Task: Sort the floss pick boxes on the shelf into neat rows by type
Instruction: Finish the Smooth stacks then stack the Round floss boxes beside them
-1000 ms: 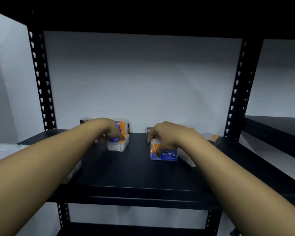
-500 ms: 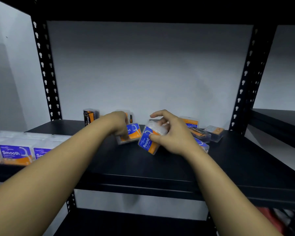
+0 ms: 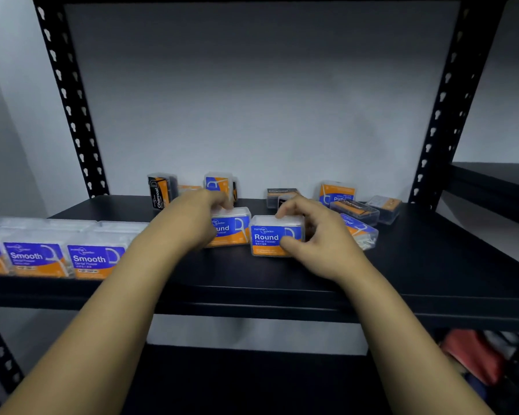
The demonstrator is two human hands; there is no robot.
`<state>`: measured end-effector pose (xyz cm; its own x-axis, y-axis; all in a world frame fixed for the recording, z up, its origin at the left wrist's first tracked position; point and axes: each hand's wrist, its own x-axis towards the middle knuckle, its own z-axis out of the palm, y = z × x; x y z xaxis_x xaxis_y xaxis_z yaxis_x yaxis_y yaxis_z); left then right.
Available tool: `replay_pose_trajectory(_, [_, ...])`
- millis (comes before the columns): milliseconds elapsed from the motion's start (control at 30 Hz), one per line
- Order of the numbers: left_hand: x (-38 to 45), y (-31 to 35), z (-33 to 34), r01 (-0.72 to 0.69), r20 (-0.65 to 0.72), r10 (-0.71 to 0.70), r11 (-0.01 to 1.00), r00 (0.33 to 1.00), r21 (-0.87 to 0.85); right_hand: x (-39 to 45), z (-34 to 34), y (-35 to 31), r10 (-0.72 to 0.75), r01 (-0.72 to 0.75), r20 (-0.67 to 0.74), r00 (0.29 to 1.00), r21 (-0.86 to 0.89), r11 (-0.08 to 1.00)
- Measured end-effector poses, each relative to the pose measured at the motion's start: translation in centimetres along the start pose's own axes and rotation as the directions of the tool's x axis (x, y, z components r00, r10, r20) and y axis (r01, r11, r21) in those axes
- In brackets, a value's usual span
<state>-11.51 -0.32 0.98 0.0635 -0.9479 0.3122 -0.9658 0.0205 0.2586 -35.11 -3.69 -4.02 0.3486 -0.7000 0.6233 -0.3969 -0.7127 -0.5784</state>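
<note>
Standing upright now on the black shelf [image 3: 372, 274], the Round box [image 3: 274, 236] in the right hand [image 3: 318, 238] has been set down; half a second ago it was tilted in the air, its label running slantwise. The right hand grips it with the thumb on the front label and the fingers curled over the clear lid. The left hand [image 3: 192, 220] holds a second Round box [image 3: 232, 226], fingers curled over its top and left end; this box too has come forward and turned label-front, just left of the first, the two nearly touching. The left hand covers the start of the second box's word, leaving only "ound". Both boxes lie with their long axis across the shelf, labels facing the viewer and reading upright. At the left a row of Smooth boxes [image 3: 93, 259] stands along the shelf's front edge, more of it in view than before, the leftmost cut off by the frame. At the back an upright Charcoal box [image 3: 159, 191] stands on end, and to the right a loose heap of boxes [image 3: 354, 211] lies at mixed angles, some labels too blurred to read.
</note>
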Motion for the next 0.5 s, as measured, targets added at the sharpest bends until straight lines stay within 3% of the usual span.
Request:
replay_pose_trajectory(133, [-0.5,-0.4,-1.0,-0.063,0.025,0.061,0.993,0.998,0.099,-0.1,0.1,-0.2,0.013,-0.012,0.035,0.999,-0.025,1.000])
replay_pose_trajectory(333, [-0.9,-1.0,-1.5,-0.108,0.039,0.110,0.992,0.993,-0.063,-0.1,0.4,-1.0,0.029,-0.018,0.137,0.990,-0.087,0.996])
replay_pose_trajectory(500, [-1.2,-1.3,-2.9,-0.138,0.131,0.147,0.988,0.980,-0.075,-0.3,1.0,-1.9,0.001,0.005,0.160,0.987,-0.036,0.999])
